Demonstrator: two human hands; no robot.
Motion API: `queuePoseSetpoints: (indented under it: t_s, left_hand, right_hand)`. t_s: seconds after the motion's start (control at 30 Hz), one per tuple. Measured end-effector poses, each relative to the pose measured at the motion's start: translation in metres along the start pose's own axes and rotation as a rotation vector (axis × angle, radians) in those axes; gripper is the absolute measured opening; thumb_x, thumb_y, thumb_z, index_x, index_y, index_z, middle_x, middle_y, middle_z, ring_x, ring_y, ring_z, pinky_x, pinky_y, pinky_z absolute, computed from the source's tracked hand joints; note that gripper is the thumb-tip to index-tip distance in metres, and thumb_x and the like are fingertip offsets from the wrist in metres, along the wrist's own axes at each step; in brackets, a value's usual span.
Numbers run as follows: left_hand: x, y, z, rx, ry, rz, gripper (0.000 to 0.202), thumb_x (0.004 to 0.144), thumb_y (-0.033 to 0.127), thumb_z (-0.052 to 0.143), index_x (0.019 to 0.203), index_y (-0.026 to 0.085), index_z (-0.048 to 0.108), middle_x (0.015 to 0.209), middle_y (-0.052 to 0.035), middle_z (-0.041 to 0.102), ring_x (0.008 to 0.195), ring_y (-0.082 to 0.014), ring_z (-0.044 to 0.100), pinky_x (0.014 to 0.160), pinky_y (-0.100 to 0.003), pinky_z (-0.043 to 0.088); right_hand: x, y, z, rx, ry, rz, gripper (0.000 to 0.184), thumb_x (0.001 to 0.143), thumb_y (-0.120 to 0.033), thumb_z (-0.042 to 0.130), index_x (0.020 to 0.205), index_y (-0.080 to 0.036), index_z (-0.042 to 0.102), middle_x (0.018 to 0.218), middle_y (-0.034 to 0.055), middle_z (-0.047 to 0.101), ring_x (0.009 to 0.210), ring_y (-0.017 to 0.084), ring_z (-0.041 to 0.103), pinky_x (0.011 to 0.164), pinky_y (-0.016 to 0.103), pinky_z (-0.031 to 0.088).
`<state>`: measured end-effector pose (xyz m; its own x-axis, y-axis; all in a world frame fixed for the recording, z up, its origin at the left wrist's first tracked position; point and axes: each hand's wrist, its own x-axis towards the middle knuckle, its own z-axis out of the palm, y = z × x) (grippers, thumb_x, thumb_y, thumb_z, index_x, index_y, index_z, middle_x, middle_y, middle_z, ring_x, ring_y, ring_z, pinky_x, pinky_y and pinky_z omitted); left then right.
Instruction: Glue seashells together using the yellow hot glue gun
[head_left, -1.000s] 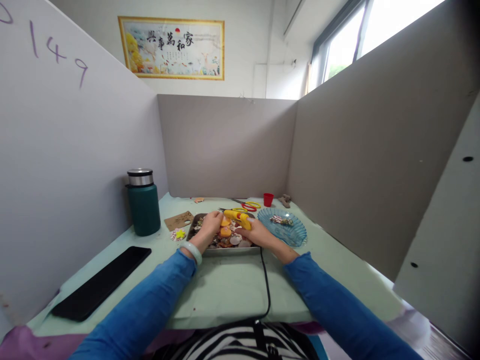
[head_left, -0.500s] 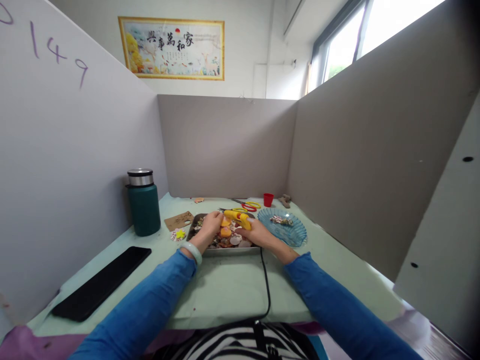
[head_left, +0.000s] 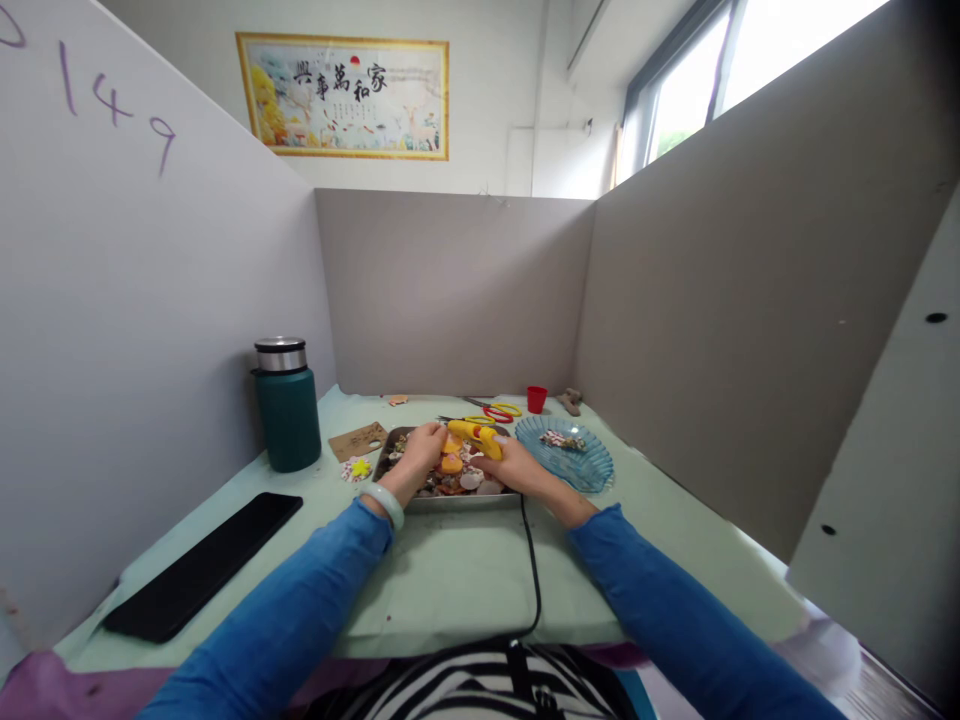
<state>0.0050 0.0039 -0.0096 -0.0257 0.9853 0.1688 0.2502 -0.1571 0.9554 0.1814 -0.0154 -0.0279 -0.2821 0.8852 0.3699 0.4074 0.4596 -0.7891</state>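
Observation:
Over the metal tray my right hand grips a yellow glue gun, its nozzle pointing left. A black cord runs from beneath that hand down to the table's front edge. My left hand, fingers pinched together, is close to the nozzle; what it holds is too small to make out. Orange pieces show between the hands, above or among shells and small bits that fill the tray. I cannot tell whether the upper orange piece touches my left fingertips.
Left of the tray are a brown card, a flower-like piece with a yellow centre, a green bottle and a black phone. Scissors, a red cup and a blue glass plate stand behind and right. Grey partitions enclose the table.

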Motion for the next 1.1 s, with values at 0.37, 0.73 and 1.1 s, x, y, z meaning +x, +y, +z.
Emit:
queuePoseSetpoints:
  t_s: [0.37, 0.73, 1.1]
  left_hand:
    - [-0.0003, 0.0002, 0.0007, -0.006, -0.006, -0.006, 0.021, 0.083, 0.02, 0.049, 0.062, 0.019, 0.045, 0.048, 0.004, 0.045, 0.041, -0.0087, 0.041, 0.043, -0.019, 0.033]
    - [-0.0009, 0.0012, 0.0008, -0.003, -0.025, -0.029, 0.019, 0.084, 0.019, 0.049, 0.065, 0.018, 0.05, 0.049, 0.0035, 0.048, 0.041, -0.0086, 0.043, 0.044, -0.019, 0.035]
    - [-0.004, 0.004, 0.0012, -0.003, -0.059, -0.04, 0.021, 0.087, 0.016, 0.045, 0.067, 0.017, 0.049, 0.048, 0.0046, 0.047, 0.039, -0.007, 0.041, 0.042, -0.017, 0.035]
  right_hand:
    - [0.0001, 0.0012, 0.0, -0.027, 0.003, -0.011, 0.024, 0.075, -0.033, 0.064, 0.091, -0.015, 0.066, 0.062, -0.0017, 0.06, 0.058, 0.013, 0.054, 0.057, 0.024, 0.044]
    - [0.0026, 0.0079, 0.0012, -0.012, -0.008, -0.038, 0.025, 0.075, -0.032, 0.064, 0.092, -0.014, 0.065, 0.066, -0.0011, 0.06, 0.058, 0.012, 0.054, 0.056, 0.023, 0.044]
    - [0.0032, 0.0087, 0.0011, -0.018, -0.014, -0.042, 0.027, 0.076, -0.032, 0.063, 0.095, -0.014, 0.065, 0.066, -0.0012, 0.06, 0.059, 0.012, 0.054, 0.058, 0.024, 0.044]
